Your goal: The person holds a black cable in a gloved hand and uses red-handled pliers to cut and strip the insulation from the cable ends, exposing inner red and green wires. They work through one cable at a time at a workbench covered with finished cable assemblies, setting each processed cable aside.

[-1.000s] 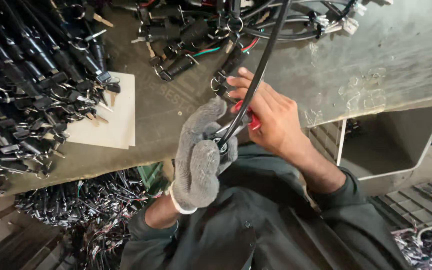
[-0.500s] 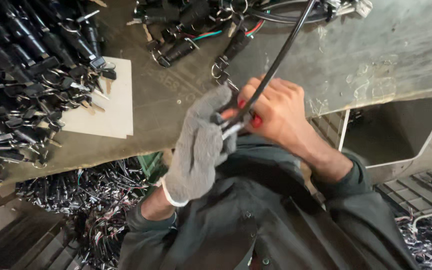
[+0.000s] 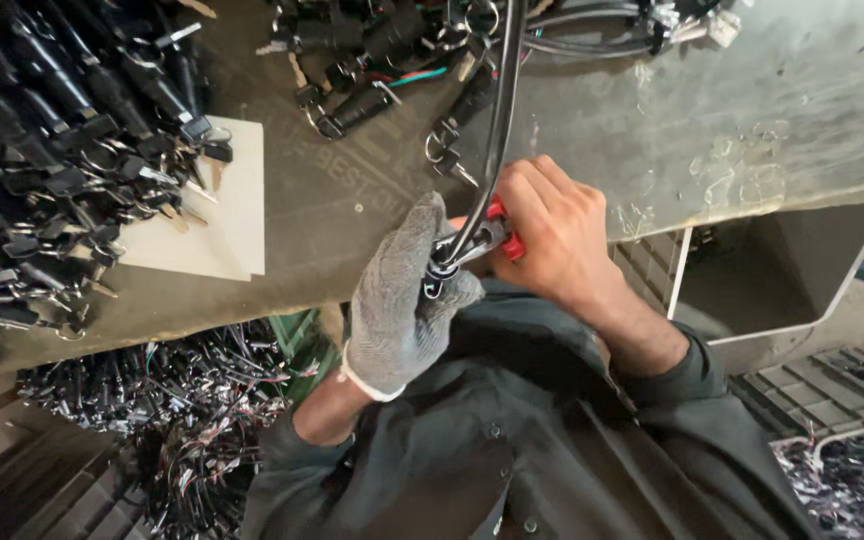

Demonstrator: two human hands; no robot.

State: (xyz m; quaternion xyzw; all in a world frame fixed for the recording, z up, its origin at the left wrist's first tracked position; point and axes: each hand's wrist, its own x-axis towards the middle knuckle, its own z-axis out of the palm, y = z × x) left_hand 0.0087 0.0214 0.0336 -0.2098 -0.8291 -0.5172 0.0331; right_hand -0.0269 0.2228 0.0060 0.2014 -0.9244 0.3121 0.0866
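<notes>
Running up-frame, the black cable [image 3: 497,120] (gloved left hand [image 3: 402,300] clamped) meets right hand's [image 3: 552,235] gripped pliers [image 3: 497,238].

1. We are seeing the left hand [image 3: 402,300] and right hand [image 3: 552,235] meeting at the table [image 3: 752,120] edge, around a cable [image 3: 497,130].
2. Parts [image 3: 42,150] are piling up left, overlapping a sheet [image 3: 222,220].
3. Wires [image 3: 182,400] are lying below the table.
</notes>
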